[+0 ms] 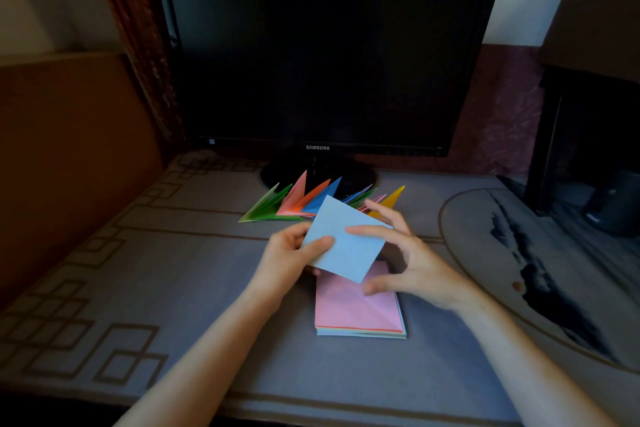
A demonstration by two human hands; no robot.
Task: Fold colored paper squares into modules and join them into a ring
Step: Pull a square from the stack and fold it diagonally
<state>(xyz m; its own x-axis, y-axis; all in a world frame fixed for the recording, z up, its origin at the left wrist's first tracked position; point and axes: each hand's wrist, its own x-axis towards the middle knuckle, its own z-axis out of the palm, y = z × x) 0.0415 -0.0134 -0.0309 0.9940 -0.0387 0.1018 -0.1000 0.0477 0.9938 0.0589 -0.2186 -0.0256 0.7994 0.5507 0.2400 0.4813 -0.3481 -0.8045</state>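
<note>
A light blue paper square (346,239) is held tilted above the table. My left hand (291,262) pinches its left corner, thumb on top. My right hand (405,253) touches its right side with the index finger on top, the other fingers spread and the thumb below, apart from the sheet. Under the hands lies a stack of colored paper squares (356,312) with a pink sheet on top. Behind them, a row of folded modules (304,204) in green, pink, orange, blue and yellow lies fanned out on the table.
A dark monitor (325,52) on a round stand rises right behind the modules. The table wears a grey patterned cloth (138,270). A round mat (540,263) lies at the right, dark furniture beyond it, and a brown board (69,149) at the left.
</note>
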